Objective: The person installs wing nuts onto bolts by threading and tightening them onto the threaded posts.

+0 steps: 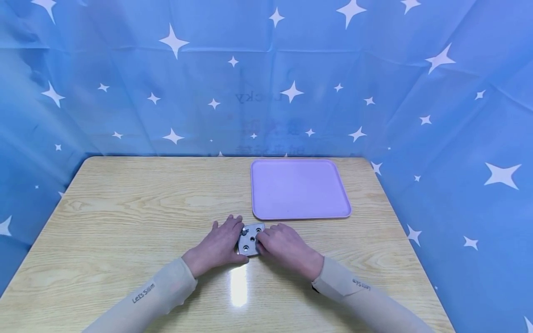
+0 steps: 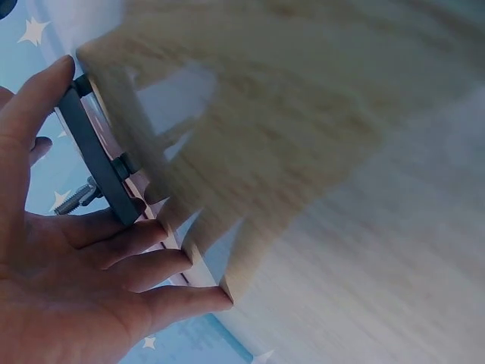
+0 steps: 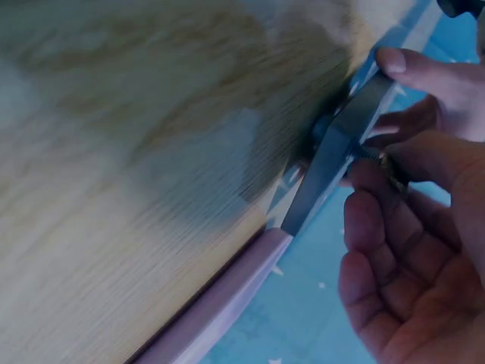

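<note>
A flat grey metal plate (image 1: 251,249) with several round holes lies on the table in front of the person. The left hand (image 1: 220,243) grips it along its left side, thumb at the near edge and index finger at the far edge, the other fingers spread. Short dark feet (image 2: 123,164) show under the plate, and a threaded bolt (image 2: 72,200) stands out from its top near the left fingers. Over the plate's right part, the right hand (image 1: 287,245) pinches a small metal fastener (image 3: 394,173) between thumb and index finger, beside a threaded shaft (image 3: 367,153); its exact kind is half hidden.
A purple tray (image 1: 300,189) lies just behind the plate, toward the right. The wooden table (image 1: 137,203) runs back to a blue curtain (image 1: 200,120) with white stars, which also hangs along both sides.
</note>
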Demonstrator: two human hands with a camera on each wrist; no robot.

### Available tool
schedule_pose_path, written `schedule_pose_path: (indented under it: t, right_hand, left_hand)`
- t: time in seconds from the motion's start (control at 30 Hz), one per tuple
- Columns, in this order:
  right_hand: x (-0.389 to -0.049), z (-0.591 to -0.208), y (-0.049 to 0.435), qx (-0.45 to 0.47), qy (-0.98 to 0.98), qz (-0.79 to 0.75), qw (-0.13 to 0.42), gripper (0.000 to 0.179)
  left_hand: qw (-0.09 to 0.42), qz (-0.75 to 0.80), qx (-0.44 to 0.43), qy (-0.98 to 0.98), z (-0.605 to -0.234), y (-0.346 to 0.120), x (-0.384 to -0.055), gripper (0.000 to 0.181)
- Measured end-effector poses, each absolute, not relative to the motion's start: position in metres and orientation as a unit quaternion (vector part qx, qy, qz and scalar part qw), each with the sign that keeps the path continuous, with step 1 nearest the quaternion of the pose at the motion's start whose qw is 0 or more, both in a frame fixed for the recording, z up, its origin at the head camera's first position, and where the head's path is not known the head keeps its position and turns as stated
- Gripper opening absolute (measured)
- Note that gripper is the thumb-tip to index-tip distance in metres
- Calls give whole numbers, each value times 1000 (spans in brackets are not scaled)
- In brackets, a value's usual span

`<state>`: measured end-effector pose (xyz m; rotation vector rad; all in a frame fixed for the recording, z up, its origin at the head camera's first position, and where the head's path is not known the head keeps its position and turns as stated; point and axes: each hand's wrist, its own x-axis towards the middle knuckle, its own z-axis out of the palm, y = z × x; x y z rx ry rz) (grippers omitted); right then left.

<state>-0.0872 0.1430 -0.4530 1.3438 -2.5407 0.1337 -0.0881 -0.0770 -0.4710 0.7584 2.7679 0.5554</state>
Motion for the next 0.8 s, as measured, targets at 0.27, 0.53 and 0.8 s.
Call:
schedule_pose_path:
  t: [0.27,0.53,0.8]
  right_hand:
    - [-85,-451,147,434,-894,53,100,20]
    - [-89,-432,164,526,-850,10,32,39]
    - [-93,-430,167,562,-824,-50,41,32]
  left_hand:
    - [109,194,263,939,-471,-80,-86,98]
    - [129,213,270,930,-471,-87,-85,113]
    - [155,213,260,929,-468,-85,-89,101]
